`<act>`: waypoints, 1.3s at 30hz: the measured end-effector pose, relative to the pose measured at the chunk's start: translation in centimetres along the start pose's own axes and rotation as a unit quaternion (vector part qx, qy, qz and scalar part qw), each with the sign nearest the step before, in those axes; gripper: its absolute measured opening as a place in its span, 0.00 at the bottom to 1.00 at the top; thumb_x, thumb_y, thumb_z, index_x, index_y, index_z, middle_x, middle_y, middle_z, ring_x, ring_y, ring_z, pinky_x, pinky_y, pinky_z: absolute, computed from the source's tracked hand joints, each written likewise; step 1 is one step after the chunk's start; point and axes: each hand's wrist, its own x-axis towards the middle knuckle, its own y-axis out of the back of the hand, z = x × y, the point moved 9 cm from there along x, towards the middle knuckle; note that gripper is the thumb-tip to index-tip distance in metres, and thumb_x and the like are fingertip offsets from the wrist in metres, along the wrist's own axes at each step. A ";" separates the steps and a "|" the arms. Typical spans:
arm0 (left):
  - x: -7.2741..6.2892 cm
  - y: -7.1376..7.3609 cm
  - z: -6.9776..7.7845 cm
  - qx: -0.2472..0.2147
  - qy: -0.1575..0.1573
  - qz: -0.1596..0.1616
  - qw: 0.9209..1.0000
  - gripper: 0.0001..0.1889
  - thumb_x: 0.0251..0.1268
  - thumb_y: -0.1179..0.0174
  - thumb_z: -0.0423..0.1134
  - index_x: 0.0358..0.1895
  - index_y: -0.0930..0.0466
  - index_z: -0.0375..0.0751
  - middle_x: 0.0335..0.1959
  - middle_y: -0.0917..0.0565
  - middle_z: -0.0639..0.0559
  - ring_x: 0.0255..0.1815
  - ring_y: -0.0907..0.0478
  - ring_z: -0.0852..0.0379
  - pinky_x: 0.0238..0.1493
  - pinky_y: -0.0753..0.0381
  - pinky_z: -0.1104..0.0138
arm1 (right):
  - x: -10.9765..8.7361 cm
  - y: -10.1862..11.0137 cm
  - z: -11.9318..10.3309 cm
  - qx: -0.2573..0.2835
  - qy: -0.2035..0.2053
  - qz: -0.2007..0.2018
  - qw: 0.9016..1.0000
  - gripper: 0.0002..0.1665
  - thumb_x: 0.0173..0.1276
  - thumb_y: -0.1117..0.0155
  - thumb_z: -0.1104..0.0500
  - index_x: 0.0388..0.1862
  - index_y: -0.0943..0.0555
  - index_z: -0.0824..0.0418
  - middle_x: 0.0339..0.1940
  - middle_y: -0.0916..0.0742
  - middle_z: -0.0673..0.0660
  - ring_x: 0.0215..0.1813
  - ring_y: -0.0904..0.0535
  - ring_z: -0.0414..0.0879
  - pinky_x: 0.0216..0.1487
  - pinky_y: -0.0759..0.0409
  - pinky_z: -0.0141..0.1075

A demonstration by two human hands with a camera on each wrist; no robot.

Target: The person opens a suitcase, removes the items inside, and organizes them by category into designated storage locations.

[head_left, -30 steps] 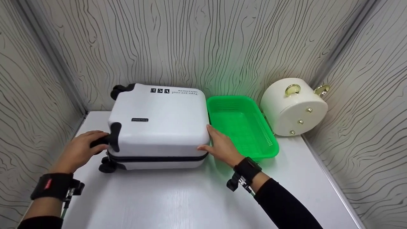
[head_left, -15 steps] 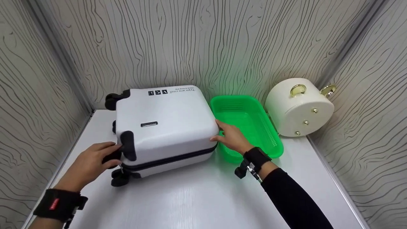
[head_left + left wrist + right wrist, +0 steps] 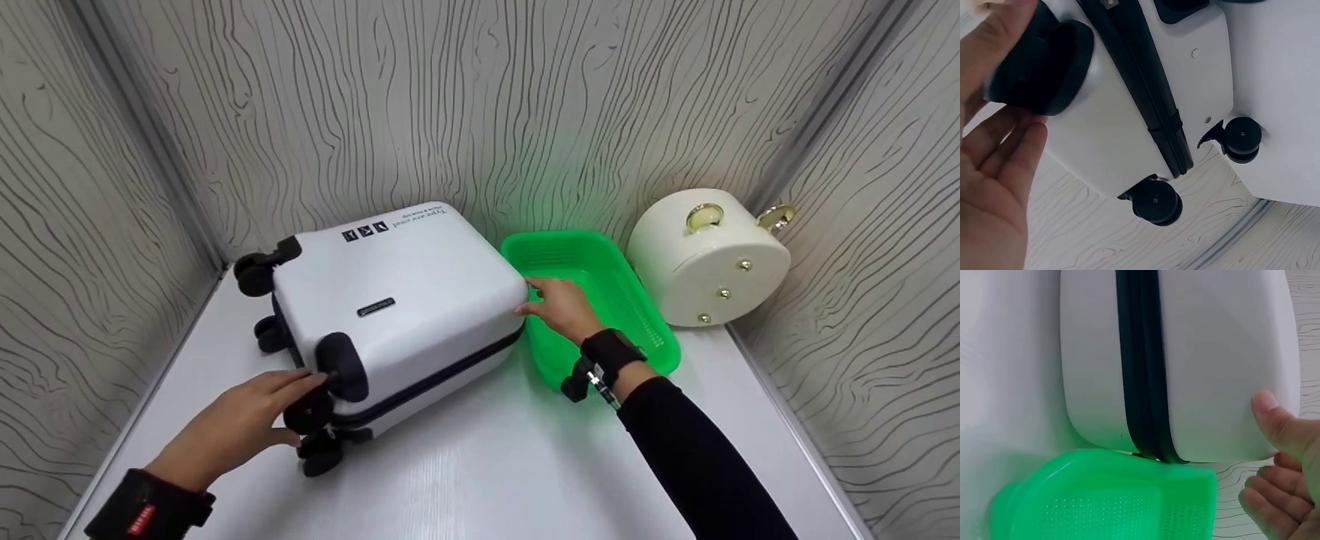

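Observation:
A white hard-shell suitcase [image 3: 405, 262] lies flat and slanted on the table, its wheeled end toward the left. My left hand [image 3: 232, 427] holds the black wheel [image 3: 309, 411] at its near left corner; in the left wrist view, thumb and fingers sit on either side of that wheel [image 3: 1067, 67]. At the opposite end, my right hand [image 3: 566, 311] grips the near right corner. The right wrist view has the thumb [image 3: 1278, 419] on the white shell and the other fingers bent around the end. A dark zipper band [image 3: 1143, 371] runs along the suitcase's side.
A green plastic basket [image 3: 664, 330] stands close against the suitcase's right end, under my right forearm. Right of it, a cream round case [image 3: 682, 225] with gold-coloured handles lies by the back wall [image 3: 420, 97]. Patterned panels enclose the white table [image 3: 495, 472] on the left and right.
The suitcase has turned: its wheeled end has swung nearer to me, carried by my left hand. My right hand stays at the right corner, and the head view has shifted slightly.

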 end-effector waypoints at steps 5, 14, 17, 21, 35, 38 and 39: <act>-0.7 0.9 0.8 0.023 -0.054 0.054 0.997 0.43 0.33 0.19 0.33 0.62 0.25 0.39 0.59 0.22 0.47 0.55 0.21 0.47 0.49 0.19 0.57 | -1.4 -0.3 -2.2 -0.057 -0.017 0.021 0.998 0.46 0.63 0.32 0.39 0.69 0.30 0.69 0.31 0.14 0.65 0.42 0.17 0.56 0.42 0.19 0.46; -0.6 1.7 1.3 0.044 -0.110 0.100 0.988 0.39 0.32 0.19 0.32 0.58 0.21 0.38 0.54 0.19 0.50 0.51 0.20 0.51 0.47 0.18 0.60 | -1.2 -1.6 -5.7 -0.069 -0.033 0.029 0.997 0.55 0.56 0.30 0.32 0.64 0.30 0.76 0.50 0.17 0.70 0.48 0.18 0.57 0.45 0.19 0.45; -0.5 1.6 1.8 0.042 -0.119 0.096 0.987 0.38 0.34 0.19 0.35 0.58 0.21 0.37 0.53 0.18 0.49 0.51 0.19 0.51 0.46 0.18 0.59 | -0.2 -1.9 -5.5 -0.050 -0.037 0.019 0.998 0.57 0.55 0.28 0.34 0.68 0.33 0.75 0.59 0.20 0.71 0.55 0.21 0.58 0.51 0.20 0.46; -0.2 1.2 2.9 0.047 -0.134 0.102 0.985 0.37 0.35 0.19 0.39 0.57 0.20 0.36 0.51 0.17 0.47 0.49 0.19 0.50 0.45 0.17 0.59 | 1.2 -2.3 -4.7 -0.026 -0.028 -0.008 0.999 0.58 0.56 0.28 0.35 0.71 0.37 0.72 0.65 0.24 0.69 0.61 0.24 0.58 0.55 0.22 0.47; 2.5 -1.2 6.9 0.066 -0.138 0.158 0.976 0.38 0.35 0.18 0.50 0.55 0.18 0.37 0.49 0.15 0.47 0.44 0.17 0.51 0.42 0.16 0.62 | 4.9 -1.6 -1.9 0.010 -0.009 -0.078 0.997 0.56 0.59 0.29 0.38 0.74 0.40 0.69 0.67 0.26 0.70 0.67 0.31 0.62 0.61 0.27 0.50; 2.5 -1.6 7.9 0.079 -0.131 0.174 0.973 0.39 0.34 0.19 0.53 0.55 0.18 0.38 0.49 0.15 0.47 0.43 0.17 0.51 0.42 0.17 0.62 | 5.1 -1.9 -1.8 0.008 -0.009 -0.098 0.995 0.58 0.60 0.29 0.38 0.76 0.43 0.68 0.69 0.29 0.70 0.70 0.35 0.62 0.64 0.30 0.51; 2.5 -1.7 8.2 0.083 -0.129 0.179 0.972 0.39 0.34 0.19 0.53 0.54 0.18 0.37 0.48 0.15 0.46 0.43 0.17 0.51 0.42 0.17 0.63 | 5.2 -2.0 -1.9 0.008 -0.010 -0.102 0.995 0.58 0.60 0.30 0.37 0.76 0.43 0.68 0.69 0.29 0.69 0.71 0.35 0.61 0.65 0.30 0.51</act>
